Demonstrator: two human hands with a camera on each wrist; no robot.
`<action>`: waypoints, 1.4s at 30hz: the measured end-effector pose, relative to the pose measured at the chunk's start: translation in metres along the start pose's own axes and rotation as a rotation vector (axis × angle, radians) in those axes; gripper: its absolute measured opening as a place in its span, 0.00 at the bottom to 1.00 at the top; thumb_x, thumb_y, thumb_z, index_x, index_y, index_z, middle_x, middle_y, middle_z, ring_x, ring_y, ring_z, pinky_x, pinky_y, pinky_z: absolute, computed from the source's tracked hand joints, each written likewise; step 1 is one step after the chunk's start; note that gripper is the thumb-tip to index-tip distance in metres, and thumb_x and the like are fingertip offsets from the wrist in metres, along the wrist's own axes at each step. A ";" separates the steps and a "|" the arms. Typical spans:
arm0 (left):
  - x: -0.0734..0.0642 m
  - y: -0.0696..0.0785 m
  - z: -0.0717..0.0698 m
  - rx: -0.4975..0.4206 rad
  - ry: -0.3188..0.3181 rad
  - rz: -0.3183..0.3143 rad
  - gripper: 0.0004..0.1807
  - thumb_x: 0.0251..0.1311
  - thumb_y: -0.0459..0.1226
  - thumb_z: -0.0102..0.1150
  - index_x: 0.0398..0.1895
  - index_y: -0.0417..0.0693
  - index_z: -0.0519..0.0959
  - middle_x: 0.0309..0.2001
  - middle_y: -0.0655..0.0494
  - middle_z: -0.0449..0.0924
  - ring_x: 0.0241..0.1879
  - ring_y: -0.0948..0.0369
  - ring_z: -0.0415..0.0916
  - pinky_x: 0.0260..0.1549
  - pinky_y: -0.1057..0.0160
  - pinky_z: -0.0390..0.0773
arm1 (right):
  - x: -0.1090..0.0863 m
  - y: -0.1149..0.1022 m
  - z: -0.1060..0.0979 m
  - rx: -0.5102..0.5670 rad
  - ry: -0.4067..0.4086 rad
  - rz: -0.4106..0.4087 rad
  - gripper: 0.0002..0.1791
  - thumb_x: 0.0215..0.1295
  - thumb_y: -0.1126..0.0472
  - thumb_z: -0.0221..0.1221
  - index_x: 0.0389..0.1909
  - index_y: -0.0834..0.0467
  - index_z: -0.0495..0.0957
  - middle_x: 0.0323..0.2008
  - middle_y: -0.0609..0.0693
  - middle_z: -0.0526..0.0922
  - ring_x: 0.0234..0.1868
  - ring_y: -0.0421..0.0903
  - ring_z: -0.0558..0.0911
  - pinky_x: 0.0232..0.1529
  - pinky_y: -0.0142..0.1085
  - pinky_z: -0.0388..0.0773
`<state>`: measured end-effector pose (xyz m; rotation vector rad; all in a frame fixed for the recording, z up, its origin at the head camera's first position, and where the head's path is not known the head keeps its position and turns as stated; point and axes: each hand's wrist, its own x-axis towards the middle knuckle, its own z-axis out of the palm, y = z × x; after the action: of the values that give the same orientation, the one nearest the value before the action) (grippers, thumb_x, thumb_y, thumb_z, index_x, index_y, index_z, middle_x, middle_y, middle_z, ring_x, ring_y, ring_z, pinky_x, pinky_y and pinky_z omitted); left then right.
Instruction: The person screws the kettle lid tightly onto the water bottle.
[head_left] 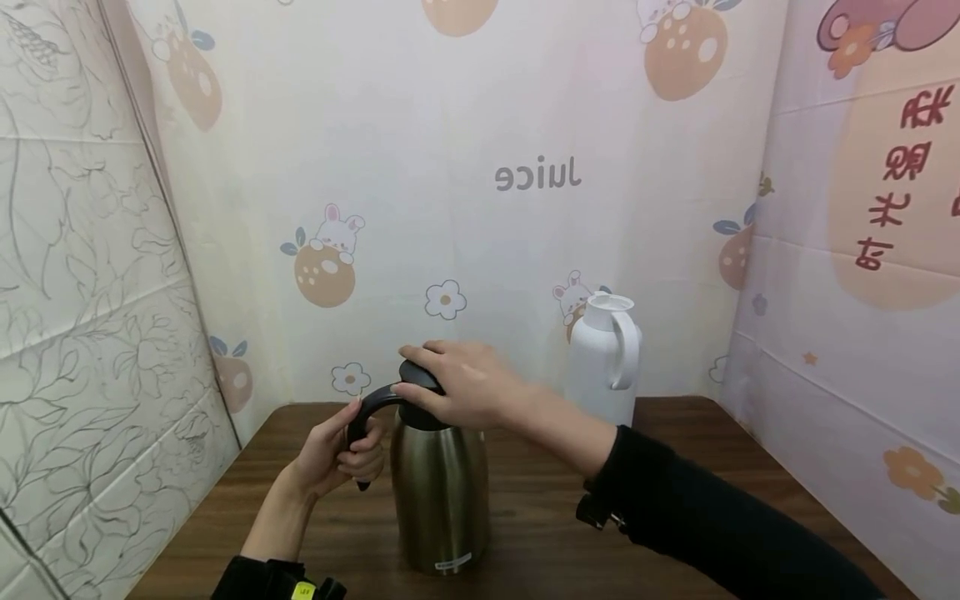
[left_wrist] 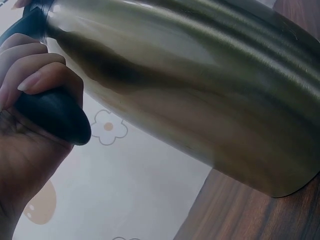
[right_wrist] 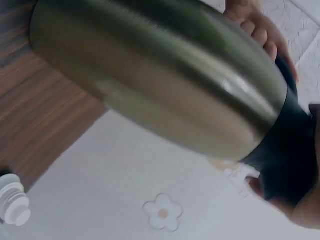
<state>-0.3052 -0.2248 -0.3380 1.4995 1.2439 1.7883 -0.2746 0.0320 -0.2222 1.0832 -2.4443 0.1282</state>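
A brushed gold-brown metal thermos jug point(head_left: 442, 492) stands upright on the wooden table, with a small pale label low on its front. My left hand point(head_left: 330, 450) grips its black curved handle point(head_left: 371, 403), fingers wrapped round it; the handle's lower end point(left_wrist: 55, 117) shows below those fingers in the left wrist view. Over the top, my right hand point(head_left: 472, 385) holds the black lid point(head_left: 421, 377), thumb in front and fingers across the far side. Part of the lid is hidden by that hand. In the right wrist view the black neck point(right_wrist: 285, 145) meets the metal body.
A white jug point(head_left: 600, 367) with a loop handle stands at the back right of the brown table point(head_left: 570, 533). Printed cloth walls point(head_left: 465, 225) close in the back and sides. A white ridged object point(right_wrist: 14, 200) shows at the right wrist view's lower left.
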 end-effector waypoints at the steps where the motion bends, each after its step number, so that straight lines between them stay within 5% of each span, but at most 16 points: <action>1: 0.001 0.000 0.000 -0.003 -0.003 0.002 0.29 0.86 0.51 0.14 0.28 0.44 0.55 0.18 0.58 0.50 0.14 0.58 0.46 0.17 0.54 0.46 | 0.000 0.005 -0.001 0.028 0.000 -0.028 0.35 0.79 0.31 0.48 0.78 0.44 0.69 0.65 0.48 0.81 0.57 0.47 0.84 0.52 0.44 0.81; 6: 0.002 0.001 -0.001 -0.010 -0.002 0.003 0.29 0.86 0.52 0.14 0.28 0.45 0.55 0.18 0.59 0.50 0.14 0.59 0.46 0.17 0.55 0.46 | 0.002 0.025 -0.004 0.184 0.007 -0.180 0.31 0.79 0.36 0.53 0.76 0.43 0.71 0.71 0.44 0.77 0.69 0.43 0.77 0.65 0.42 0.75; 11: 0.003 0.001 0.000 -0.003 -0.001 -0.001 0.29 0.86 0.51 0.14 0.28 0.45 0.55 0.18 0.59 0.50 0.14 0.58 0.46 0.17 0.54 0.46 | 0.005 0.035 -0.002 0.316 0.040 -0.306 0.26 0.78 0.44 0.58 0.72 0.47 0.77 0.68 0.44 0.79 0.67 0.39 0.78 0.64 0.37 0.75; 22: 0.003 0.001 0.001 -0.011 0.000 0.008 0.29 0.86 0.51 0.13 0.28 0.44 0.55 0.18 0.58 0.50 0.14 0.59 0.46 0.17 0.55 0.46 | 0.004 0.030 0.004 0.333 0.116 -0.331 0.22 0.78 0.48 0.60 0.68 0.50 0.81 0.60 0.45 0.84 0.57 0.37 0.82 0.56 0.34 0.78; 29: 0.001 0.000 0.002 -0.010 0.006 0.011 0.29 0.86 0.51 0.13 0.28 0.43 0.55 0.18 0.59 0.50 0.14 0.59 0.45 0.17 0.55 0.44 | -0.004 0.008 0.007 0.240 0.166 -0.162 0.22 0.79 0.44 0.58 0.66 0.49 0.82 0.49 0.41 0.84 0.37 0.36 0.77 0.35 0.30 0.75; 38: -0.002 -0.002 0.002 -0.001 0.007 0.020 0.28 0.86 0.50 0.13 0.28 0.44 0.55 0.18 0.59 0.50 0.14 0.59 0.45 0.17 0.55 0.45 | -0.007 -0.028 0.006 0.111 0.168 0.129 0.26 0.79 0.42 0.57 0.66 0.54 0.81 0.48 0.52 0.86 0.37 0.47 0.81 0.30 0.33 0.73; 42: 0.000 -0.002 0.002 0.004 0.010 0.016 0.28 0.86 0.50 0.13 0.29 0.45 0.55 0.19 0.59 0.50 0.14 0.59 0.45 0.17 0.55 0.45 | -0.007 -0.030 0.003 0.097 0.130 0.182 0.29 0.80 0.39 0.55 0.68 0.54 0.79 0.50 0.54 0.85 0.41 0.51 0.83 0.32 0.36 0.74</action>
<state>-0.3032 -0.2229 -0.3395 1.5081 1.2443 1.8067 -0.2503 0.0150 -0.2309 0.8608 -2.4362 0.3675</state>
